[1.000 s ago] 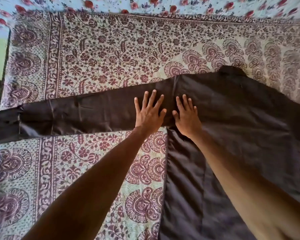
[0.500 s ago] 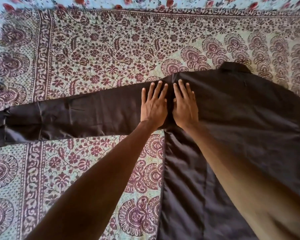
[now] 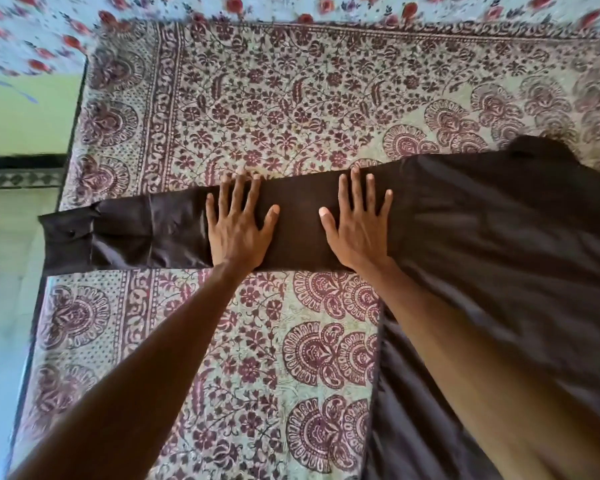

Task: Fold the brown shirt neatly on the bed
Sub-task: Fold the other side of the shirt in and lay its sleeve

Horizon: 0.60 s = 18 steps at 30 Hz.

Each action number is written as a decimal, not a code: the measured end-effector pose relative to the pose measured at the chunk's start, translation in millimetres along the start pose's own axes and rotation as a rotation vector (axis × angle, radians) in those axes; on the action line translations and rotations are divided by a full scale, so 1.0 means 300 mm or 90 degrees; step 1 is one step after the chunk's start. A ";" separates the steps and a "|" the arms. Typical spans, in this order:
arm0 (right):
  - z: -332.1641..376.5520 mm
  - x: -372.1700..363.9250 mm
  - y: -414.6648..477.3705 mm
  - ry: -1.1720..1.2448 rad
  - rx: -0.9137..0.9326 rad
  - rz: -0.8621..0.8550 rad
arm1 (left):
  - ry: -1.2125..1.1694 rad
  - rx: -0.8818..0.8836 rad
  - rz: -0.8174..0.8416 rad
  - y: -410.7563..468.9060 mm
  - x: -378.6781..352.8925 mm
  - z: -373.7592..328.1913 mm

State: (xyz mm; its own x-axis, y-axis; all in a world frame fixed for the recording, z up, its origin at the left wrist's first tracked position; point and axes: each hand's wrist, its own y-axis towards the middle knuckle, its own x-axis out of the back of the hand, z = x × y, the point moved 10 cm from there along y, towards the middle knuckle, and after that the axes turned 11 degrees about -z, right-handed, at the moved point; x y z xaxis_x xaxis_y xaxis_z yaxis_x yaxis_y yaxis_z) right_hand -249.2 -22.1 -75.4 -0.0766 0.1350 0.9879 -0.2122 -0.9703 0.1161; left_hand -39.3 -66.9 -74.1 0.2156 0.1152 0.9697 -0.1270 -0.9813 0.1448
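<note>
Smoothing the sleeve (image 3: 153,233) of the brown shirt (image 3: 499,237), laid flat on the bed (image 3: 257,98): left hand (image 3: 238,233) & right hand (image 3: 355,230) both press it palms-down, fingers spread, apart from each other. Next prob. means pinching near the cuff (image 3: 66,237) to fold the sleeve in across the shirt. No labels/writing readable.

Shirt (image 3: 499,237) lies on the bedspread (image 3: 257,98) — sleeve (image 3: 298,220) stretching left, both hands flat on it.

Red-floral cloth (image 3: 361,8) along far edge, w/ yellow-green wall (image 3: 25,112) & pale floor (image 3: 4,306) at L.
</note>
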 end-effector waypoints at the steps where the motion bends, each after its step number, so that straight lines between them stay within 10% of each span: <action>1: 0.074 -0.003 -0.009 0.006 0.019 -0.001 | 0.005 0.016 -0.004 -0.001 0.019 0.080; 7: 0.442 -0.028 -0.059 0.037 0.113 0.006 | 0.049 0.139 -0.021 -0.010 0.089 0.382; 18: 0.545 -0.052 -0.071 0.019 0.111 -0.002 | 0.061 0.046 -0.024 -0.099 0.189 0.659</action>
State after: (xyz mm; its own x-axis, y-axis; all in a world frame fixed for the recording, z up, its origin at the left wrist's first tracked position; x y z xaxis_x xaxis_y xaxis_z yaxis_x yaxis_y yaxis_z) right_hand -84.3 -36.5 -76.4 -0.1052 0.1412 0.9844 -0.0397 -0.9897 0.1377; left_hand 167.9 -61.7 -62.4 0.1257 0.1624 0.9787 -0.0496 -0.9843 0.1697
